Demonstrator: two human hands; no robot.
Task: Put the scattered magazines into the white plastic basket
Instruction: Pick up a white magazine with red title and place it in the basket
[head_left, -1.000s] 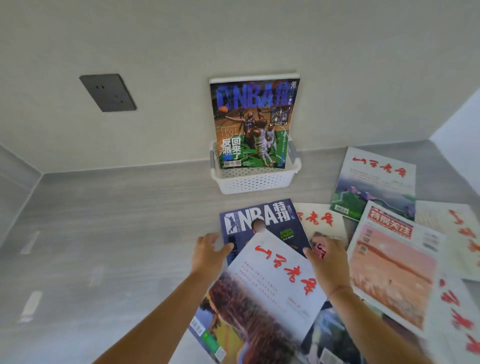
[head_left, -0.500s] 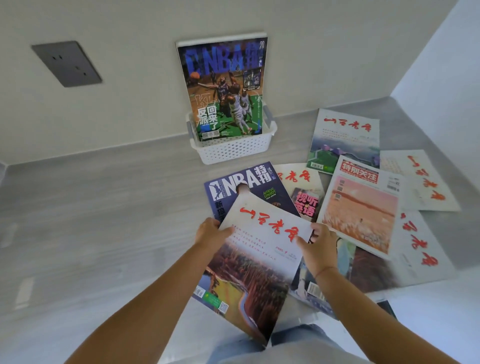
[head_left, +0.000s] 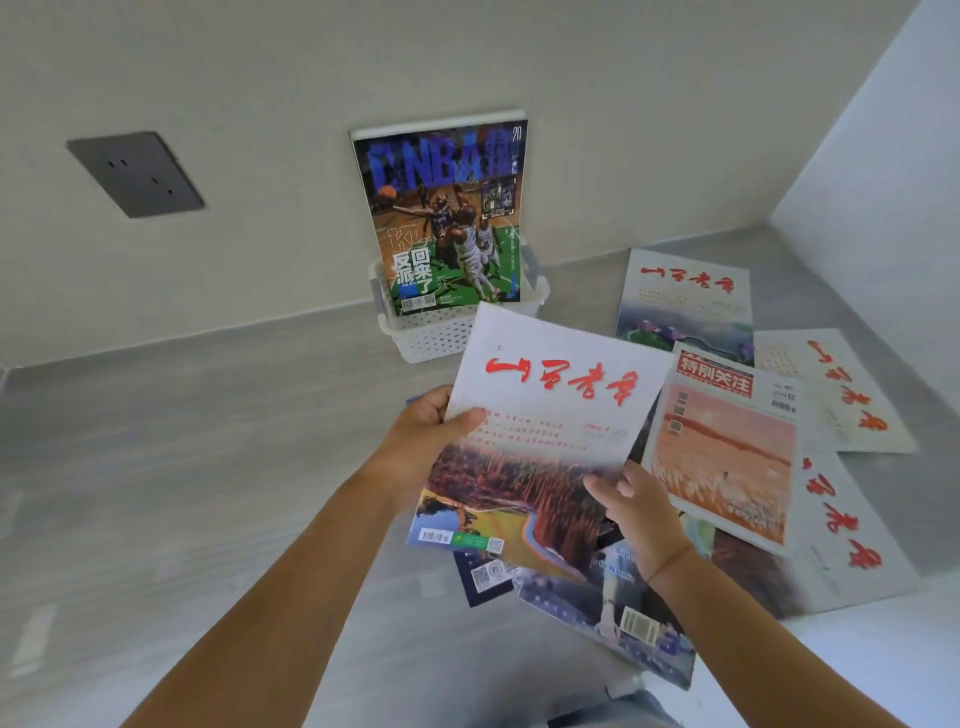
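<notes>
Right, we hold the white-cover magazine (head_left: 545, 431) in both hands, lifted off the counter (head_left: 208, 441). Left hand (head_left: 426, 436): thumb clamped on the cover at the left edge, fingers hidden beneath. Right hand (head_left: 636, 512): pinching the lower right edge, thumb on top, the rest curled under as far as we can tell. Magazine is tilted, title end away from our fingers. Its far corner overlaps the near rim of the white plastic basket (head_left: 441, 332) in view; touching or not, we cannot tell. Basket sits beyond the fingertips against the wall, with the NBA magazine (head_left: 447, 218) standing upright in it

How we'd do the insert:
- turn the magazine upright, bottom edge down, before it crosses the rim
- aim for the gap in front of the NBA magazine, the side nearer our fingers; it looks narrow
- grip high on the side edges so the fingers clear the rim going down
- thin glossy stock will likely flop, so hold it taut between the hands
- basket looks light and may slide or tip if nudged, so go straight down with no push toward the wall
- let go only once the bottom edge seats

Rest of the scatter, incl. the orange-cover magazine (head_left: 722, 457) just right of the right fingers, lies on the counter, not yet done
</notes>
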